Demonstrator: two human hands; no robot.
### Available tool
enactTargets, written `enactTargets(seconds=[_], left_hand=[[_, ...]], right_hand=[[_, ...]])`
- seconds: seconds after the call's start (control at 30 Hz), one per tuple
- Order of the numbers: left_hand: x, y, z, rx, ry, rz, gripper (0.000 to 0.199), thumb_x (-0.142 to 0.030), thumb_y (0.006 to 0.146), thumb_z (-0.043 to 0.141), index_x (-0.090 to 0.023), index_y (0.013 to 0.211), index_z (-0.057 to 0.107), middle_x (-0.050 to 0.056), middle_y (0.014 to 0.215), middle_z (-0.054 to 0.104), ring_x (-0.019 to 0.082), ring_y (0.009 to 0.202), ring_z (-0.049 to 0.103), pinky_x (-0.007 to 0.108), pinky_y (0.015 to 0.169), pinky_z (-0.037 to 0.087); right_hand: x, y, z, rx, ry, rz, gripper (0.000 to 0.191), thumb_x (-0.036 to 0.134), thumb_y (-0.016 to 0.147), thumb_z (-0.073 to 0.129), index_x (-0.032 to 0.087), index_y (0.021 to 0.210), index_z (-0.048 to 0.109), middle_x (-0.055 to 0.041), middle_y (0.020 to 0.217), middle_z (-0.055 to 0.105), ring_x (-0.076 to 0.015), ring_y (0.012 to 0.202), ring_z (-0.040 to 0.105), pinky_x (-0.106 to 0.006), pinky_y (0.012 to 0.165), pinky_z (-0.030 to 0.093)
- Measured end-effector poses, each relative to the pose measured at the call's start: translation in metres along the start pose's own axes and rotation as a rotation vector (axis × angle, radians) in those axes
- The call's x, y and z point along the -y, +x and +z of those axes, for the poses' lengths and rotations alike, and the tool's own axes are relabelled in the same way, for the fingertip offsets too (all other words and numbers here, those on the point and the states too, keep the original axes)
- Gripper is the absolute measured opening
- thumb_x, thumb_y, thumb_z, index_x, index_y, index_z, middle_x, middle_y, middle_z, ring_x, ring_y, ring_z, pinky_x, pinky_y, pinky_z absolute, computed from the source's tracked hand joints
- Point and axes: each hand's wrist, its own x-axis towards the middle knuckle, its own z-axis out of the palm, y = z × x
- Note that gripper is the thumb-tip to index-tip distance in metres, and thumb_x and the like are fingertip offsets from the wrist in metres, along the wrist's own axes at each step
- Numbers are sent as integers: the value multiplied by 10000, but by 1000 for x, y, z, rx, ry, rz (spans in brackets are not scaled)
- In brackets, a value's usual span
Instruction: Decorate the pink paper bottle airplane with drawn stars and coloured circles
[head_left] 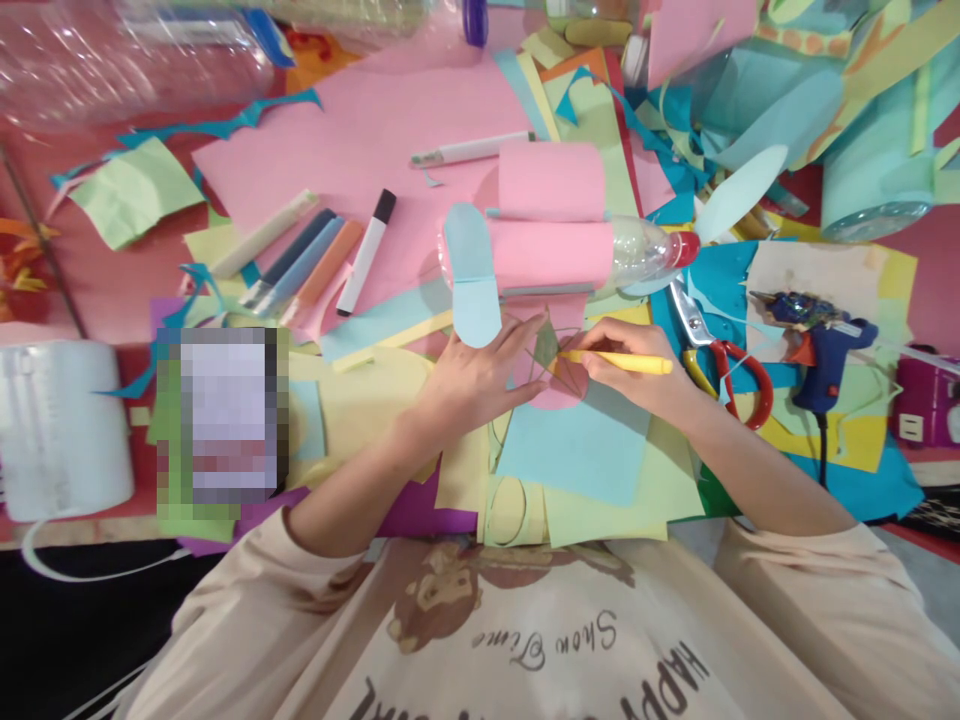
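My right hand [626, 365] pinches a yellow marker [637, 362], its tip on a pink paper flap [559, 395] that carries drawn lines with green and yellow colouring. My left hand [487, 375] lies with fingers spread, its fingertips on the edge of that flap. Just beyond both hands a plastic bottle [637, 255] with a red cap lies on its side, wrapped in pink paper [551, 255]. A light blue rounded paper strip [472, 270] crosses the bottle's base end, reaching down to my left hand. Light blue paper [577, 450] lies under the flap.
Scissors [739, 375] with red and yellow handles and a blue glue gun [821, 370] lie to the right. Several markers [322, 265] rest on pink paper at the left. A phone-like device [232, 415] lies near the front left. Large bottles [135, 60] stand beyond.
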Motion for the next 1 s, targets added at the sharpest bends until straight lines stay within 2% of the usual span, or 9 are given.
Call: enactTargets(seconds=[0.2,0.4,0.6,0.8,1.0], left_hand=[[0,-1,-1,-13,2,13,653,-440,858,609,-151,1409,409,110,1122,618,279,1061,602,371,811,501],[0,-1,1,7,-11,-8,653,-447,858,600,-173,1415,399,108,1133,609,280,1058,597,361,790,499],[1,0,1,11,-14,-6,640,-455,868,576,-174,1415,397,102,1115,609,277,1050,596,362,775,503],[0,0,0,15,9,-7,642,-461,870,573,-167,1415,402,111,1126,612,279,1052,601,374,808,500],[0,0,0,19,10,-8,634,-468,879,557,-163,1414,406,115,1126,615,282,1059,598,381,815,501]], right_hand=[[0,0,-3,82,52,4,125,205,808,606,170,690,582,49,587,570,-62,514,437,-210,492,319],[-2,0,-2,58,74,38,96,237,814,594,162,754,605,13,686,615,-84,580,490,-221,528,360],[0,1,-3,101,82,63,119,187,782,593,168,668,567,45,590,549,-67,523,434,-217,502,321],[0,2,-2,38,25,23,85,221,818,565,163,827,626,3,747,640,-94,626,521,-226,562,369],[2,2,-4,90,30,39,168,237,824,556,164,675,582,34,594,564,-75,533,451,-226,505,314]])
